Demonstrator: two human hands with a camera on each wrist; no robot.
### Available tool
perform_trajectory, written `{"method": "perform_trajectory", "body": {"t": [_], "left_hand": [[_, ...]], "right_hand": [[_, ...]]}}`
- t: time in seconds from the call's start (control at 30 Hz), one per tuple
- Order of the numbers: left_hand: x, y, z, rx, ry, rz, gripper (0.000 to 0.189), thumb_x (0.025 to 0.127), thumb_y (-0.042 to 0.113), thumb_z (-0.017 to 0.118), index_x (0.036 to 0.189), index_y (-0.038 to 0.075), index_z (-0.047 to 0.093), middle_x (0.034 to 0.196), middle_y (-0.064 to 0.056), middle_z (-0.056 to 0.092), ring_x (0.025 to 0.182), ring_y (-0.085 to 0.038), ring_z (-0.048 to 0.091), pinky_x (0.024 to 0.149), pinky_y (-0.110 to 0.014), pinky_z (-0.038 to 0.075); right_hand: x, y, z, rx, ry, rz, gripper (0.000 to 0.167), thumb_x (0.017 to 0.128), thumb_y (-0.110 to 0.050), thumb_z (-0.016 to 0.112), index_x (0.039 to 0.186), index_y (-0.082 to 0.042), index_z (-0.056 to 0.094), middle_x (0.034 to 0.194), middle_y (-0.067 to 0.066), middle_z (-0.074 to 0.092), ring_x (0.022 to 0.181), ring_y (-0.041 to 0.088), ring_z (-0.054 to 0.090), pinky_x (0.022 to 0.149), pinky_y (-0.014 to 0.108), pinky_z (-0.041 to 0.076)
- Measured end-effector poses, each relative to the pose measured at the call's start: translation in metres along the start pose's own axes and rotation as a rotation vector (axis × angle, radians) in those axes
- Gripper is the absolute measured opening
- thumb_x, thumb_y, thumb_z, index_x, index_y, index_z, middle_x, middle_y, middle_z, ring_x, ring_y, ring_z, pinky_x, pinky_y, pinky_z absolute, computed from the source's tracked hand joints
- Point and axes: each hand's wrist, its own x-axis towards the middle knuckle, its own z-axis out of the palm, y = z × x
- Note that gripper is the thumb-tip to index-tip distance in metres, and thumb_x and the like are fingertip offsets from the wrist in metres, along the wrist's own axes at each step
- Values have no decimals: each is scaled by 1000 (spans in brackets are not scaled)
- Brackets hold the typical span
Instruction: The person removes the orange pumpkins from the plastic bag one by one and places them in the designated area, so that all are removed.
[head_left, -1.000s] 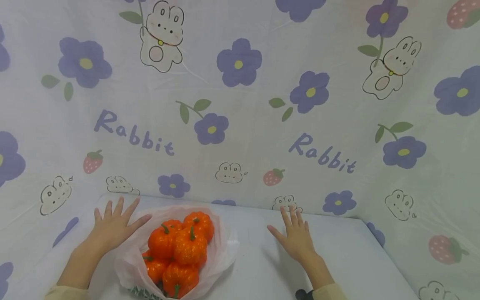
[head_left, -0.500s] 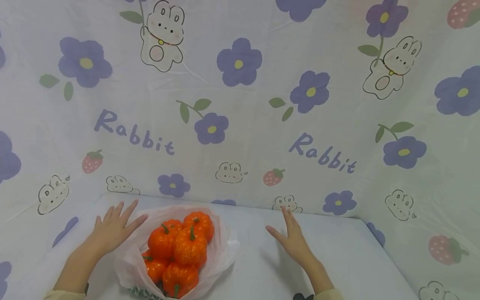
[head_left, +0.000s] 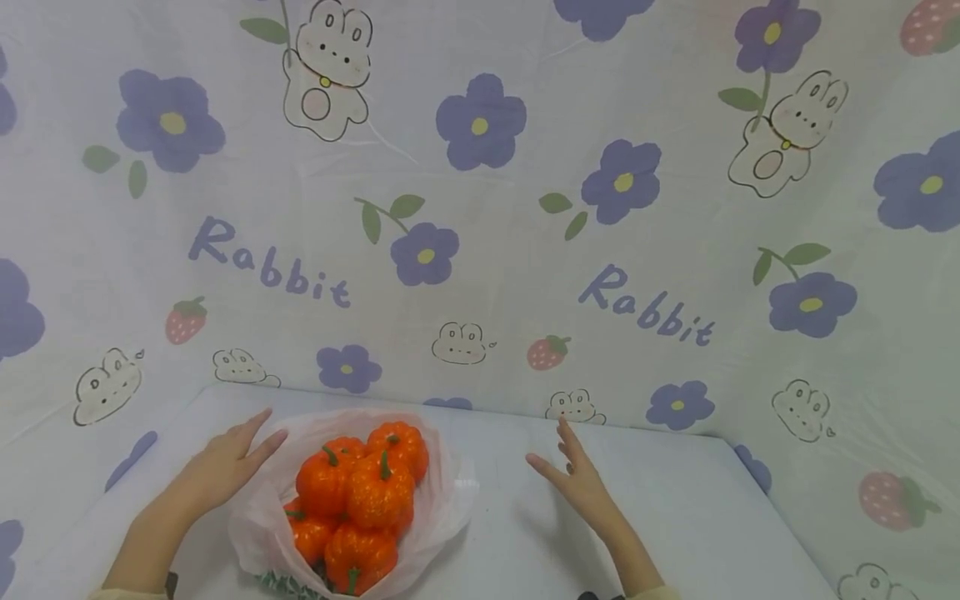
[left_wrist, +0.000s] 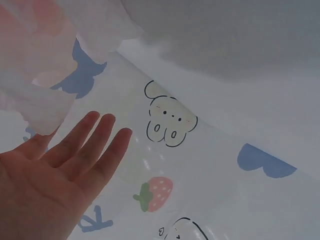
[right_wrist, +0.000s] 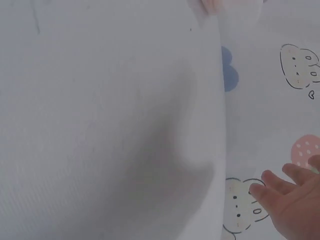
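A translucent white plastic bag (head_left: 442, 533) stands open on the table, filled with several small orange pumpkins (head_left: 381, 493) that have green stems. My left hand (head_left: 221, 467) hovers at the bag's left side, fingers extended and holding nothing. In the left wrist view that hand (left_wrist: 65, 185) shows its palm, its fingers spread near the bag's pale edge (left_wrist: 35, 107). To the right of the bag, my right hand (head_left: 581, 483) is held above the table, thumb apart from the straight fingers. The right wrist view catches the same hand (right_wrist: 295, 200) at its lower right, with nothing in it.
The white table (head_left: 690, 517) ends at a hanging cloth (head_left: 495, 217) printed with purple flowers, rabbits and strawberries. Under the bag's front left lies something green and white (head_left: 277, 583). A shadow from the right hand falls on the tabletop.
Both hands have turned from palms down toward palms facing each other, and lowered slightly. The bag and pumpkins have stayed where they were.
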Motion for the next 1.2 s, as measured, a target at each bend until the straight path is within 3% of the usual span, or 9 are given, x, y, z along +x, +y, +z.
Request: {"method": "perform_trajectory", "body": {"t": [0.27, 0.53, 0.87, 1.2], "left_hand": [[-3, 0, -1, -66, -49, -33, 81, 100, 60, 33, 151, -1, 26, 150, -34, 34, 135, -56, 33, 104, -73, 31], [-6, 5, -6, -147, -85, -70, 80, 99, 59, 38, 152, 0, 25, 147, -36, 37, 130, -55, 41, 98, -69, 42], [-9, 2, -5, -177, -38, -54, 75, 97, 50, 51, 148, -3, 31, 140, -37, 44, 123, -56, 47, 93, -63, 50], [-7, -3, -3, -175, 21, -43, 72, 97, 44, 56, 144, -6, 36, 135, -39, 48, 116, -53, 52, 91, -62, 51]], "right_hand": [[-1, -6, 9, 108, -3, -13, 95, 87, -41, 70, 158, -17, 11, 162, 18, 20, 147, 40, 27, 119, 55, 26], [-5, -11, 16, 166, -30, 1, 95, 87, -42, 71, 158, -18, 12, 161, 15, 25, 146, 37, 31, 117, 54, 31], [-11, -22, 27, 233, -33, -7, 91, 87, -34, 73, 156, -12, 19, 158, 17, 33, 143, 37, 37, 115, 50, 35], [-11, -28, 39, 287, -43, -1, 90, 85, -37, 74, 156, -15, 22, 156, 15, 37, 141, 35, 41, 114, 48, 37]]}}
